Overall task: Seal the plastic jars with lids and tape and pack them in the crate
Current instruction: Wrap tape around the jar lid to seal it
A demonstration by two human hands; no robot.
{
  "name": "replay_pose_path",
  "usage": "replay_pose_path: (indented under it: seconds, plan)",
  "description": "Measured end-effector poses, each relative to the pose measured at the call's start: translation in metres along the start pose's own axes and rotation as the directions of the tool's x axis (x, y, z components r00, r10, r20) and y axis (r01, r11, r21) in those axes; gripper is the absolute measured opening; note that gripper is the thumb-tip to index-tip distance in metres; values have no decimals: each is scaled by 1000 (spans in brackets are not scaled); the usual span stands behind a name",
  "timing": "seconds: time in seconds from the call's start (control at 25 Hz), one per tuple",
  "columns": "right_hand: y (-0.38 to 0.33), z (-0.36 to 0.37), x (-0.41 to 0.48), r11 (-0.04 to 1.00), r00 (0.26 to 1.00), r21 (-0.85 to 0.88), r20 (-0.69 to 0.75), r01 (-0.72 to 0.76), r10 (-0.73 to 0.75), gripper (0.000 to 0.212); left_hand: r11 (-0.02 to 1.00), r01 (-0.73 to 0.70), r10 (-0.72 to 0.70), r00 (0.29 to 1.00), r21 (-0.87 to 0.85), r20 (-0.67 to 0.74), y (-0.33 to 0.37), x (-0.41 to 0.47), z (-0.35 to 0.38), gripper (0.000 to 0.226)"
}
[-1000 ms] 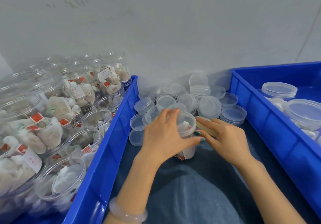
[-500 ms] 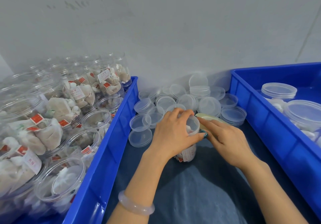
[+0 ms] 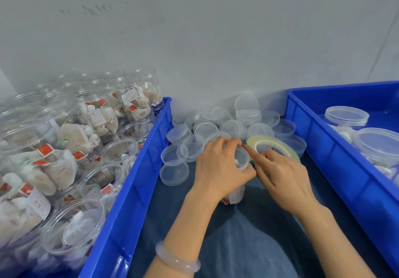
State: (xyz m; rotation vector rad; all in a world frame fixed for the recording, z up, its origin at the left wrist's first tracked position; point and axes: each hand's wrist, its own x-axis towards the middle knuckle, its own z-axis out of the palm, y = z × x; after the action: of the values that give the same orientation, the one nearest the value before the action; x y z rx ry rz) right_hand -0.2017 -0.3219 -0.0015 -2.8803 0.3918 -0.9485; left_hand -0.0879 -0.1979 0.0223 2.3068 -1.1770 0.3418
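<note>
light: bright, even | shadows: soft | edges: wide-angle bending | focus: slightly soft

Loose lids (image 3: 228, 126) crowding between 2 crates (image 3: 138, 191).

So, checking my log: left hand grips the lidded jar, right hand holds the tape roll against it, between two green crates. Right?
The crates are blue, not green, as the head view shows. The left hand grips the jar and the right hand holds the tape roll.
</note>
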Motion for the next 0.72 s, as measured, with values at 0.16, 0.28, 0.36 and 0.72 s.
replay_pose_path:
  seconds: [0.16,0.28,0.36,0.72]
  plan:
    - [-3,2,3,998,998,-34,-50,-44,42,44,998,53,-50,997,44,-52,9,-1,5,62]
    - [-3,5,6,996,997,-72,-65,-53,48,42,996,79,-76,995,39,-70,12,-1,7,61]
    - [-3,7,7,995,996,-80,-70,-61,55,40,995,94,-91,993,42,-74,13,0,8,60]
    - [-1,15,11,996,994,-40,-74,-86,83,38,994,101,-98,993,40,-66,13,0,7,60]
